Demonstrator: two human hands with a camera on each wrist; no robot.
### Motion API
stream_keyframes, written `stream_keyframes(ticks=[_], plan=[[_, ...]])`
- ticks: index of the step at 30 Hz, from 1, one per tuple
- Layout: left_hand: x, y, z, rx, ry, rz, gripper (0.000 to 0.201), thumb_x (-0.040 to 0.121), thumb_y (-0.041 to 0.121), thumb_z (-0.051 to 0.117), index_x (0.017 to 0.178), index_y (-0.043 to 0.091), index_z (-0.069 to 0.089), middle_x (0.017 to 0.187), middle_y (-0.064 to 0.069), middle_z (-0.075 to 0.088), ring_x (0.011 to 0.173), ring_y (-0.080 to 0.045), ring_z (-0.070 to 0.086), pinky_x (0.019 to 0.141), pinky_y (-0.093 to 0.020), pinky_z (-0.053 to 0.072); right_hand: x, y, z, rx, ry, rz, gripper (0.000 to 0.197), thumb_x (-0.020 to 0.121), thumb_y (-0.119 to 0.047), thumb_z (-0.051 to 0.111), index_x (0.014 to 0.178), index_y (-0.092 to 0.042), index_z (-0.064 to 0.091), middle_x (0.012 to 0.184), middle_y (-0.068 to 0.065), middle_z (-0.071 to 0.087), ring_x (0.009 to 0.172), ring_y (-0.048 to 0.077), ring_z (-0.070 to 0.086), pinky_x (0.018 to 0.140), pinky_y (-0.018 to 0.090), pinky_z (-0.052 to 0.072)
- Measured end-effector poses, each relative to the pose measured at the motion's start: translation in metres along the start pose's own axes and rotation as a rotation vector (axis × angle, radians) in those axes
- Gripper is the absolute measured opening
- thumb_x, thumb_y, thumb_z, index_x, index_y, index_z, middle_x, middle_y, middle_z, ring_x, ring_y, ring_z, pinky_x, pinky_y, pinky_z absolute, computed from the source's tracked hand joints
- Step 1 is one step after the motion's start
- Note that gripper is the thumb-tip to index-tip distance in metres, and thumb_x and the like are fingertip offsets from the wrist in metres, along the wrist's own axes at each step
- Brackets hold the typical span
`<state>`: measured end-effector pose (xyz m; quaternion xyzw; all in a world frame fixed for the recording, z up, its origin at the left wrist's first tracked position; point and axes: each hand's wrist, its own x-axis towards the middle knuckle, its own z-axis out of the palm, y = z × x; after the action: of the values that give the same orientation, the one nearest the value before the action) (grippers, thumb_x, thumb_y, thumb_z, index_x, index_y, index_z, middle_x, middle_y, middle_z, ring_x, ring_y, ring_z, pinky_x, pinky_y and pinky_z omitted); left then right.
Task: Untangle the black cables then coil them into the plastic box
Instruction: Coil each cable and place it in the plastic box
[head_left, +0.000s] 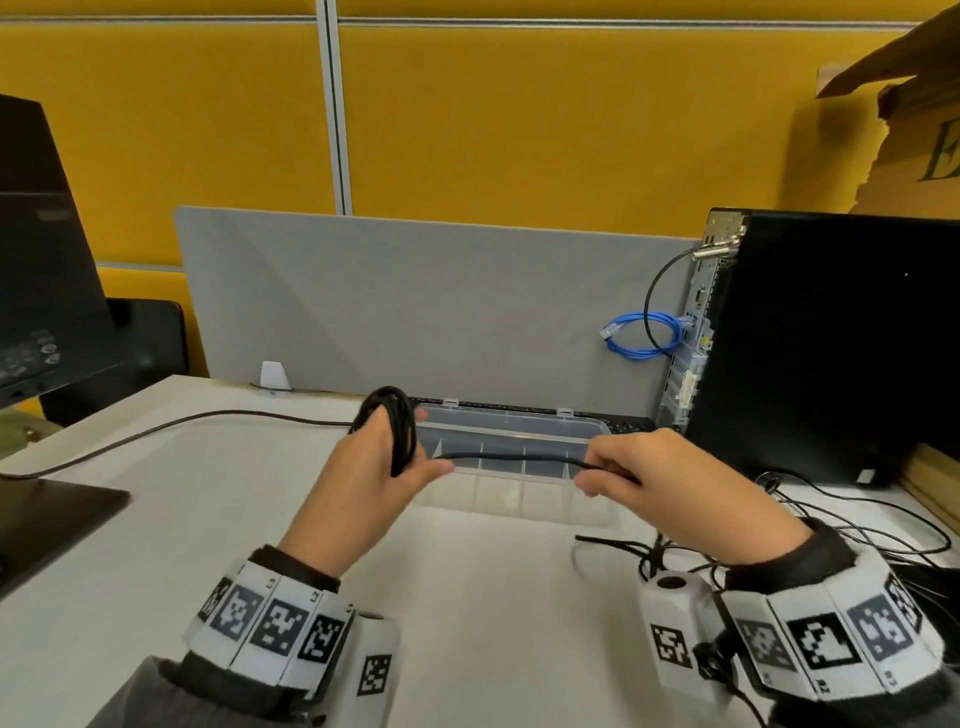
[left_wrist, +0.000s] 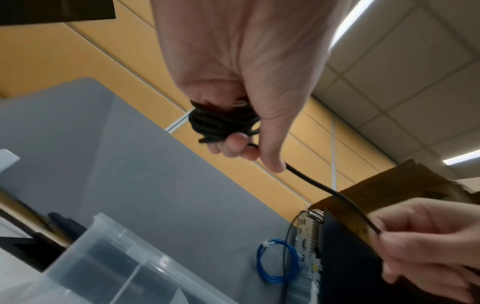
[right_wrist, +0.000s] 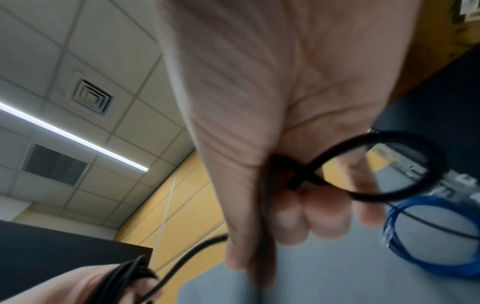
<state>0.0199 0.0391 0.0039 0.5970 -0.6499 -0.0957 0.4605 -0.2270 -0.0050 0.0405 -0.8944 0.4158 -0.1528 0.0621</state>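
Far left: dark monitor (head_left: 47, 249) on its stand, thin black lead (head_left: 171, 423) running across the white desk (head_left: 467, 623) toward the left hand (head_left: 363, 483). Left grip: fingers curled round a coil of black cable (head_left: 400, 431), several round matte loops bunched in the fist, thumb pressed on the strand leaving it. That strand (head_left: 509, 460) spans straight and fairly taut to the right hand (head_left: 670, 483), held above the plastic box (head_left: 519, 441). The box is clear, rigid, rectangular, with divider walls inside, and sits on the desk in front of the grey fabric screen (head_left: 415, 301). Right grip: thumb and fingers pinching the strand; the right wrist view shows a small closed loop (right_wrist: 376, 164) of cable formed at the fingers. Below the right wrist lies a tangle of thin black cables (head_left: 779, 540), not yet sorted. Far right: black PC tower (head_left: 831, 343), blue network cable (head_left: 644, 335) coiled at its rear, torn cardboard above. Risks, my read: that small loop could tighten into a kink or knot if the strand is pulled harder; smooth stiff loops may spring open once the left hand lets go, so the coil may not sit inside a narrow compartment; dragging more slack could haul the tangle along or snag the tower's cables.
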Motion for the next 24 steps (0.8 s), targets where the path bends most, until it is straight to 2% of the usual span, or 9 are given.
stream_keyframes(ticks=[2, 4, 6, 9, 12, 14, 17, 21, 24], plan=[[0.002, -0.004, -0.004, 0.005, 0.086, -0.029, 0.026, 0.078, 0.026, 0.072, 0.079, 0.009, 0.052, 0.075, 0.0, 0.062, 0.087, 0.033, 0.041, 0.073, 0.002, 0.034, -0.002, 0.007, -0.004, -0.042, 0.02, 0.025, 0.015, 0.093, -0.037, 0.05, 0.078, -0.035, 0.049, 0.064, -0.013, 0.055, 0.061, -0.001, 0.052, 0.064, 0.012, 0.033], [0.004, -0.009, -0.005, -0.01, 0.149, -0.044, 0.025, 0.078, 0.022, 0.073, 0.08, 0.009, 0.051, 0.075, -0.001, 0.061, 0.088, 0.031, 0.043, 0.07, 0.006, 0.032, -0.003, 0.012, -0.006, -0.002, 0.024, 0.037, 0.015, 0.092, -0.03, 0.053, 0.08, -0.037, 0.049, 0.071, -0.017, 0.057, 0.07, -0.003, 0.055, 0.07, 0.012, 0.041], [0.005, -0.012, -0.004, -0.016, 0.188, -0.04, 0.024, 0.078, 0.02, 0.073, 0.081, 0.008, 0.051, 0.074, -0.001, 0.061, 0.088, 0.027, 0.046, 0.068, 0.005, 0.033, -0.001, 0.012, -0.006, 0.002, 0.044, 0.036, 0.011, 0.091, -0.022, 0.056, 0.093, -0.033, 0.057, 0.085, -0.021, 0.056, 0.078, -0.004, 0.053, 0.079, 0.011, 0.045], [0.006, -0.015, -0.005, -0.028, 0.274, -0.038, 0.021, 0.079, 0.02, 0.071, 0.087, 0.013, 0.053, 0.076, -0.003, 0.062, 0.078, 0.012, 0.055, 0.063, 0.001, 0.036, 0.002, 0.017, -0.004, -0.055, 0.101, 0.044, 0.026, 0.09, -0.015, 0.057, 0.113, -0.027, 0.062, 0.105, -0.016, 0.057, 0.093, -0.001, 0.051, 0.089, 0.012, 0.04], [0.005, -0.016, -0.012, -0.004, 0.357, -0.053, 0.021, 0.081, 0.024, 0.069, 0.096, 0.019, 0.055, 0.072, 0.001, 0.059, 0.069, -0.003, 0.055, 0.059, -0.001, 0.037, 0.0, 0.02, -0.004, 0.032, 0.159, 0.049, 0.028, 0.092, -0.012, 0.054, 0.114, -0.027, 0.063, 0.088, -0.022, 0.061, 0.07, -0.007, 0.059, 0.073, 0.004, 0.044], [0.006, -0.018, -0.014, 0.021, 0.389, -0.073, 0.02, 0.083, 0.026, 0.068, 0.098, 0.016, 0.059, 0.071, 0.008, 0.055, 0.068, 0.001, 0.051, 0.058, 0.0, 0.036, -0.001, 0.022, -0.003, 0.164, 0.151, 0.06, 0.027, 0.093, -0.011, 0.052, 0.111, -0.028, 0.062, 0.07, -0.02, 0.061, 0.052, 0.001, 0.062, 0.058, 0.009, 0.049], [0.008, -0.028, -0.014, 0.066, 0.407, -0.13, 0.023, 0.085, 0.027, 0.064, 0.101, 0.01, 0.063, 0.074, 0.007, 0.056, 0.067, 0.0, 0.049, 0.056, -0.005, 0.035, 0.0, 0.025, -0.003, 0.413, 0.115, 0.066, 0.02, 0.095, -0.013, 0.048, 0.107, -0.025, 0.058, 0.065, -0.003, 0.064, 0.045, 0.013, 0.058, 0.048, 0.021, 0.051], [0.01, -0.045, -0.011, 0.051, 0.394, -0.215, 0.017, 0.086, 0.025, 0.064, 0.094, 0.009, 0.064, 0.07, 0.008, 0.055, 0.067, 0.001, 0.047, 0.058, -0.01, 0.031, -0.002, 0.018, -0.006, 0.965, 0.045, 0.002, 0.021, 0.093, -0.015, 0.044, 0.093, -0.017, 0.065, 0.062, 0.002, 0.059, 0.051, 0.017, 0.056, 0.052, 0.031, 0.051], [0.011, -0.05, -0.006, 0.022, 0.33, -0.24, 0.014, 0.086, 0.025, 0.065, 0.09, 0.012, 0.063, 0.071, 0.006, 0.059, 0.07, -0.007, 0.055, 0.058, -0.014, 0.034, -0.003, 0.004, -0.004, 1.211, -0.072, -0.159, 0.026, 0.094, -0.02, 0.041, 0.096, -0.018, 0.067, 0.09, 0.008, 0.071, 0.068, 0.022, 0.065, 0.063, 0.03, 0.054]])
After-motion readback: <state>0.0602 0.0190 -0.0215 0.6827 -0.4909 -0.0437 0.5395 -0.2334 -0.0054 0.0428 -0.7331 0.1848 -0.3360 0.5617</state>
